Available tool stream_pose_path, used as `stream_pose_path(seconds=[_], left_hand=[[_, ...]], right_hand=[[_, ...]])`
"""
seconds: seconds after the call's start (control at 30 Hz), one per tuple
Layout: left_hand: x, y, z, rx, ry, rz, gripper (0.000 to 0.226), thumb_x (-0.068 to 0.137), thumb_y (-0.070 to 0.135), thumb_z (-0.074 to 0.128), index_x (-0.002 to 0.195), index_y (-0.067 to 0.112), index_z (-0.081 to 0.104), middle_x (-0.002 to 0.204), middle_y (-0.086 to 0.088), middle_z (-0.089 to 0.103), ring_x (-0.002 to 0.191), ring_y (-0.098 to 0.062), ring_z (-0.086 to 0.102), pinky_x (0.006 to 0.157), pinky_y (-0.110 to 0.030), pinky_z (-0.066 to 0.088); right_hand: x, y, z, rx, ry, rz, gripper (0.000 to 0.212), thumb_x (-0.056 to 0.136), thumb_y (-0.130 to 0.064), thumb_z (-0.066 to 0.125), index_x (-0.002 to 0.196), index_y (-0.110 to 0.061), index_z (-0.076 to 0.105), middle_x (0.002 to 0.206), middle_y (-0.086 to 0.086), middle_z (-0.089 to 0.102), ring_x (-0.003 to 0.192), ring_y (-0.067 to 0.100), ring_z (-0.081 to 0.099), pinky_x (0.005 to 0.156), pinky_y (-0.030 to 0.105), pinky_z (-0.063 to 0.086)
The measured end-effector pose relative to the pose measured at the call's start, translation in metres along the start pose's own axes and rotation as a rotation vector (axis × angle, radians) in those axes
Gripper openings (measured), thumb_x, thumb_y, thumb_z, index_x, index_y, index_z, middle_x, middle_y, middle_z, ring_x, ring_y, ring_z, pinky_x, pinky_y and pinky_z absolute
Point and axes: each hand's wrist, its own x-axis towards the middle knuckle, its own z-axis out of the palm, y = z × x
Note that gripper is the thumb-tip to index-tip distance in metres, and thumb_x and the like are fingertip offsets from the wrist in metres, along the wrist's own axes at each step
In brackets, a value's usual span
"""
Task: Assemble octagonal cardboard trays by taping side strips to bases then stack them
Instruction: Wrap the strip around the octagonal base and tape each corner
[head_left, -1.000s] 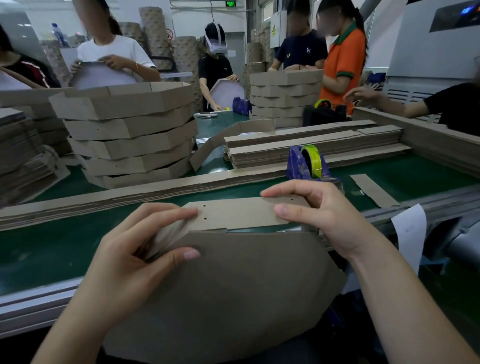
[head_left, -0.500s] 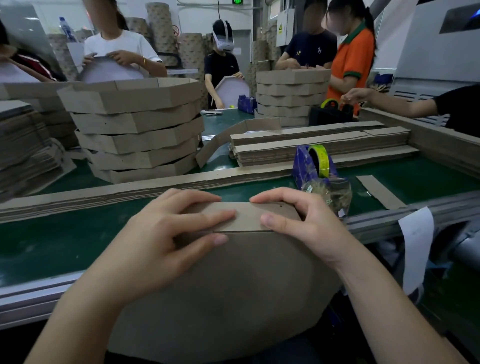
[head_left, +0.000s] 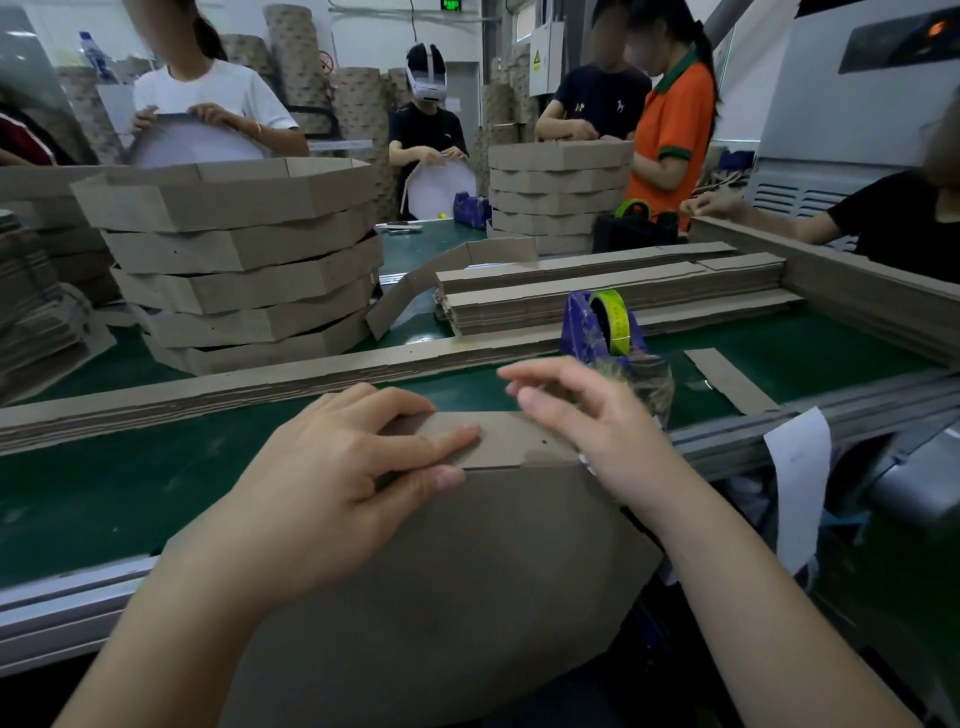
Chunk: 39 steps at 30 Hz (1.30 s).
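- The left hand (head_left: 332, 483), at centre, pinches the strip (head_left: 498, 439) against the top edge of the base (head_left: 441, 582), probably to keep the joint aligned for taping.
- The right hand (head_left: 587, 415), centre right, has loose fingers and holds nothing. It sits just before the dispenser (head_left: 605, 327), handy for pulling tape.
- The base fills lower centre, its top edge over the near side of the belt (head_left: 104, 493).
- Finished trays (head_left: 244, 260) are stacked upper left, out of the way.

Cardboard-packaging factory floor: green conveyor belt (head_left: 104, 493), stacked octagonal trays (head_left: 234, 260), piles of strips (head_left: 597, 301), workers (head_left: 675, 119) alongside.
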Motion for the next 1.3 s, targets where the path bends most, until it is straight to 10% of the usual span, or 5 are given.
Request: stream_pose_path(seconds=[0.23, 0.57, 0.9, 1.03, 1.3], left_hand=[[0.001, -0.001, 0.001, -0.082, -0.006, -0.069, 0.052, 0.085, 0.063, 0.032, 0.123, 0.046, 0.062, 0.118, 0.015, 0.059, 0.108, -0.012, 0.054, 0.089, -0.037, 0.045], [0.001, 0.000, 0.003, -0.077, 0.023, -0.046, 0.048, 0.087, 0.060, 0.036, 0.121, 0.043, 0.065, 0.114, 0.014, 0.062, 0.102, -0.016, 0.057, 0.083, -0.042, 0.048], [0.002, -0.004, 0.006, -0.065, 0.037, -0.035, 0.045, 0.088, 0.059, 0.037, 0.121, 0.044, 0.064, 0.114, 0.015, 0.062, 0.100, -0.016, 0.058, 0.080, -0.043, 0.049], [0.002, -0.005, 0.007, -0.062, 0.041, -0.030, 0.045, 0.088, 0.059, 0.037, 0.121, 0.044, 0.065, 0.113, 0.016, 0.062, 0.099, -0.016, 0.058, 0.079, -0.042, 0.050], [0.002, -0.003, 0.005, -0.080, 0.056, -0.029, 0.046, 0.087, 0.058, 0.038, 0.120, 0.041, 0.066, 0.115, 0.013, 0.063, 0.101, -0.018, 0.059, 0.081, -0.044, 0.049]], right_hand=[[0.032, 0.046, -0.061, -0.410, 0.729, 0.239, 0.009, 0.094, -0.034, 0.057, 0.094, -0.029, 0.065, 0.113, -0.001, 0.056, 0.084, 0.011, 0.054, 0.062, 0.016, 0.034], [0.062, 0.068, -0.088, 0.030, 0.634, 0.731, 0.038, 0.078, -0.036, 0.074, 0.106, -0.011, 0.070, 0.100, 0.004, 0.063, 0.075, 0.014, 0.053, 0.060, 0.030, 0.038], [0.045, 0.051, -0.081, 0.567, 0.795, 0.586, 0.005, 0.074, -0.009, 0.070, 0.078, -0.012, 0.069, 0.072, -0.002, 0.051, 0.064, 0.008, 0.042, 0.061, 0.023, 0.043], [0.023, 0.067, -0.071, 0.689, 0.834, 0.417, 0.031, 0.075, 0.003, 0.060, 0.047, -0.011, 0.059, 0.049, -0.002, 0.041, 0.045, 0.007, 0.041, 0.063, 0.026, 0.044], [-0.002, 0.068, -0.063, -0.469, 0.830, 0.445, 0.023, 0.084, -0.022, 0.068, 0.062, -0.015, 0.063, 0.106, -0.001, 0.044, 0.084, 0.015, 0.049, 0.060, 0.027, 0.034]])
